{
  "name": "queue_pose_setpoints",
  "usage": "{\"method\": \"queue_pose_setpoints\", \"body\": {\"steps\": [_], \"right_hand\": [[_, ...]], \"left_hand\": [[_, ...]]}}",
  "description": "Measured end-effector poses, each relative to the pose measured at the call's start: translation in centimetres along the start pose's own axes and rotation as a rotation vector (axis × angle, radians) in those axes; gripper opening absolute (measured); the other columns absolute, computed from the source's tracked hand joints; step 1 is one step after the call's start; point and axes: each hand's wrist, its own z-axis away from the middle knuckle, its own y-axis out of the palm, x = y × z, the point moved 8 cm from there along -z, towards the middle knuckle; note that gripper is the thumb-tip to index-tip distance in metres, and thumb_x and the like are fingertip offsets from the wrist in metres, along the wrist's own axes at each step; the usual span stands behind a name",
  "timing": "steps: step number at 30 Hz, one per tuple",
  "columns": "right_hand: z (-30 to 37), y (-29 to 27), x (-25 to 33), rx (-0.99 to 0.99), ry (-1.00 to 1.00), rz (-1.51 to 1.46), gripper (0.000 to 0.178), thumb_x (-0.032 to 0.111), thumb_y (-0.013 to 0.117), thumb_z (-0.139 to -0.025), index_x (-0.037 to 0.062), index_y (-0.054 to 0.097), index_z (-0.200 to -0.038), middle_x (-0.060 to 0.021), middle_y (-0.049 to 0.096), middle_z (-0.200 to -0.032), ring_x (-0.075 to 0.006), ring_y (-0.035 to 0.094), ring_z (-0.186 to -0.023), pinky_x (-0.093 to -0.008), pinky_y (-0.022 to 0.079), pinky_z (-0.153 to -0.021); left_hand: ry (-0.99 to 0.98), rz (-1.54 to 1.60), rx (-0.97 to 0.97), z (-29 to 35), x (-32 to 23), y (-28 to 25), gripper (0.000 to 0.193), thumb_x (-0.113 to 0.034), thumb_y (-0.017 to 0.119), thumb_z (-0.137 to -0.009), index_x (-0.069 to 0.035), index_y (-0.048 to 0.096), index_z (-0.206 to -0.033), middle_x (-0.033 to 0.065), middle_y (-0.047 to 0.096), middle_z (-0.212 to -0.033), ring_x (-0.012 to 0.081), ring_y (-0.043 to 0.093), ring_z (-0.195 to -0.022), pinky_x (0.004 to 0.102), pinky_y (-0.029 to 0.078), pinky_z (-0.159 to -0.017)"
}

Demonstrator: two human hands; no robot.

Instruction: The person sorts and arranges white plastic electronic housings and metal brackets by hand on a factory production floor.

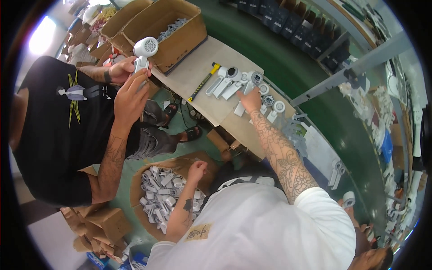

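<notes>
My right hand (250, 99) reaches over the table, its fingers closed about a white handheld fan (239, 109); its grip is partly hidden. Around it several more white and grey handheld fans (218, 84) lie in a loose row, some showing open round heads. My left hand (198, 170) hovers at my left side with curled fingers and nothing visible in it. Below it a round-sided cardboard carton (136, 191) holds a heap of white fan parts (163, 182). A hammer (204, 82) with a yellow and black handle lies left of the fans.
A co-worker in a black shirt (54, 135) stands at the left, holding a white handheld fan (145, 50). A cardboard box (184, 42) with grey parts stands on the table's far left. Grey parts (294, 130) lie to my right. A metal post (351, 67) slants beyond the table.
</notes>
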Motion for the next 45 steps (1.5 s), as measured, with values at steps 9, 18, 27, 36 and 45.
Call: {"method": "queue_pose_setpoints", "body": {"steps": [9,18,27,36,45], "right_hand": [[-1.7,0.9,2.4,0.177,-0.048,-0.005,0.072,0.042,0.069,-0.077,-0.0121,0.044,-0.117,-0.0295,0.060,-0.113,-0.0403,0.059,-0.107,-0.0414,0.047,-0.091],[-2.5,1.3,-1.4,0.398,-0.087,-0.205,0.059,0.038,0.067,-0.080,-0.0102,0.051,-0.112,-0.0226,0.067,-0.089,-0.0277,0.068,-0.063,-0.0355,0.054,-0.062],[-0.8,-1.6,-2.4,0.477,0.037,-0.379,0.062,0.028,0.065,-0.085,-0.0098,0.041,-0.128,-0.0138,0.062,-0.096,-0.0172,0.067,-0.066,-0.0276,0.051,-0.046],[-1.1,-1.6,-0.9,0.786,-0.030,-0.226,0.023,0.027,0.065,-0.087,0.0038,0.061,-0.090,-0.0027,0.063,-0.072,-0.0104,0.061,-0.058,-0.0230,0.044,-0.043],[13.8,7.8,1.8,1.330,-0.195,-0.045,0.027,0.028,0.060,-0.090,0.0051,0.059,-0.104,-0.0058,0.065,-0.083,-0.0133,0.063,-0.067,-0.0247,0.049,-0.055]], "left_hand": [[-0.047,-0.098,-0.099,3.0,5.2,2.5,0.022,-0.023,0.060,-0.088,-0.004,0.061,-0.099,0.0021,0.062,-0.077,0.0112,0.057,-0.063,0.0263,0.044,-0.055],[-0.074,-0.075,-0.202,8.0,3.6,7.8,0.026,-0.023,0.065,-0.084,-0.002,0.066,-0.099,0.0069,0.067,-0.082,0.0144,0.063,-0.068,0.0285,0.051,-0.064],[-0.103,0.037,-0.354,10.3,7.2,7.4,0.025,-0.022,0.065,-0.083,-0.001,0.065,-0.097,0.0076,0.067,-0.079,0.0149,0.063,-0.067,0.0289,0.050,-0.062],[-0.166,-0.029,-0.418,11.9,9.0,8.6,0.027,-0.025,0.062,-0.086,-0.001,0.063,-0.100,0.0078,0.066,-0.080,0.0151,0.062,-0.069,0.0293,0.050,-0.064],[-0.302,0.045,-0.520,14.5,16.6,9.0,0.036,-0.035,0.062,-0.081,-0.004,0.067,-0.098,0.0185,0.067,-0.095,0.0322,0.064,-0.097,0.0402,0.049,-0.086]]}}
